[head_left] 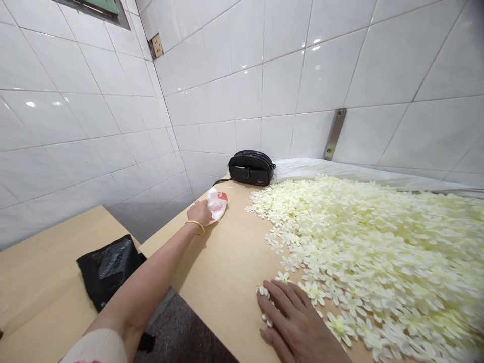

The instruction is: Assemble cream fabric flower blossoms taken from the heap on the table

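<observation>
My left hand (199, 214) reaches out to the table's far left end. Its fingers are closed on a crumpled white plastic bag (218, 203) with red print. Low in the view, my right hand (297, 320) rests over the tabletop with curled fingers. A few small white artificial flowers (263, 291) show between its thumb and fingertips, partly hidden by the fingers. Right beside this hand spreads a large heap of pale yellow-white artificial flowers (381, 242), with loose ones along its left edge.
A black zipped pouch (250, 168) stands at the back of the light wooden table (223, 262), near the tiled wall. White sheeting (313, 166) lies behind the heap. On a second table (45, 262) at left lies a black mesh bag (109, 267), with a gap between the tables.
</observation>
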The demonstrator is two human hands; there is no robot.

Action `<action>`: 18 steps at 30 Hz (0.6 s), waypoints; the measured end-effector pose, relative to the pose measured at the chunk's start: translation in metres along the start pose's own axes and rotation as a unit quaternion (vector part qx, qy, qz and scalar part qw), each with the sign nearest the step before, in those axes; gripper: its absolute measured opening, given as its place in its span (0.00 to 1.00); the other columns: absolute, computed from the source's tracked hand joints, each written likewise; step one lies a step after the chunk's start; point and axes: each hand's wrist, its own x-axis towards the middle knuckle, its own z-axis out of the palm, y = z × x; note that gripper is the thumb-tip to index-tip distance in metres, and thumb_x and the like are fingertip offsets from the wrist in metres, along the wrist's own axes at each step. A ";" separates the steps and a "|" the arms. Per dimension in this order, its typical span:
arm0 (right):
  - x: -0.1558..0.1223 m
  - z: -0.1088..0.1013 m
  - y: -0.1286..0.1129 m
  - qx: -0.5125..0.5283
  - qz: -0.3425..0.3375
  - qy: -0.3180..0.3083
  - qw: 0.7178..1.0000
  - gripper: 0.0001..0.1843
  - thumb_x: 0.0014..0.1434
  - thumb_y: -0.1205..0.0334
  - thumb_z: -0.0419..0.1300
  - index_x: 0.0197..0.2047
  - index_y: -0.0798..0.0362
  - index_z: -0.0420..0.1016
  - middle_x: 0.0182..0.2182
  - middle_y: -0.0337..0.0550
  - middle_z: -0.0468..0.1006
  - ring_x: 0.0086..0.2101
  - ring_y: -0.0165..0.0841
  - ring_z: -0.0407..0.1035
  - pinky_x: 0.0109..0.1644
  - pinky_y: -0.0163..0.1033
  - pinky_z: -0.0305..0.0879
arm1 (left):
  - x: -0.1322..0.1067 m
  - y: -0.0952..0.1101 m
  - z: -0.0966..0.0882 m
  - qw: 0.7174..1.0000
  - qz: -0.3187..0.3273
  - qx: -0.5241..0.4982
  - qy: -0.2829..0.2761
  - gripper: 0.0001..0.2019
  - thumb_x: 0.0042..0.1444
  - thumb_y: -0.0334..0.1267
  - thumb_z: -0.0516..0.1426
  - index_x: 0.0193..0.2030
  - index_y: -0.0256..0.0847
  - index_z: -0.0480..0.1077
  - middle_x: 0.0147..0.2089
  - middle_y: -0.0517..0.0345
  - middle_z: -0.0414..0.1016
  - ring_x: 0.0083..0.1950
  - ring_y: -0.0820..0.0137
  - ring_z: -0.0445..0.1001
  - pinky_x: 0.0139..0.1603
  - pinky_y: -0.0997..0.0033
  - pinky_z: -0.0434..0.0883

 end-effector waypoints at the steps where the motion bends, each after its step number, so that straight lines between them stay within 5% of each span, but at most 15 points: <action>1: 0.001 -0.002 0.000 0.001 -0.002 -0.002 1.000 0.16 0.54 0.55 0.51 0.45 0.48 0.67 0.44 0.43 0.71 0.44 0.36 0.62 0.47 0.40 0.55 | -0.003 -0.003 -0.004 1.000 -0.001 -0.001 0.004 0.11 0.46 0.36 0.49 0.37 0.39 0.67 0.38 0.45 0.70 0.39 0.60 0.70 0.33 0.66 0.64; 10: 0.002 -0.003 -0.004 -0.003 -0.010 -0.022 1.000 0.16 0.54 0.58 0.52 0.46 0.51 0.66 0.43 0.44 0.71 0.44 0.36 0.62 0.46 0.41 0.56 | -0.033 0.001 -0.036 0.999 0.035 -0.026 0.026 0.11 0.47 0.31 0.45 0.34 0.41 0.67 0.32 0.54 0.73 0.34 0.65 0.70 0.28 0.71 0.62; 18: 0.001 -0.006 -0.010 0.050 0.036 -0.059 0.996 0.16 0.55 0.61 0.50 0.48 0.50 0.64 0.45 0.45 0.68 0.46 0.37 0.59 0.49 0.44 0.54 | -0.042 -0.041 -0.038 1.000 -0.012 0.021 0.020 0.10 0.46 0.33 0.46 0.33 0.40 0.66 0.37 0.49 0.72 0.37 0.61 0.70 0.29 0.70 0.63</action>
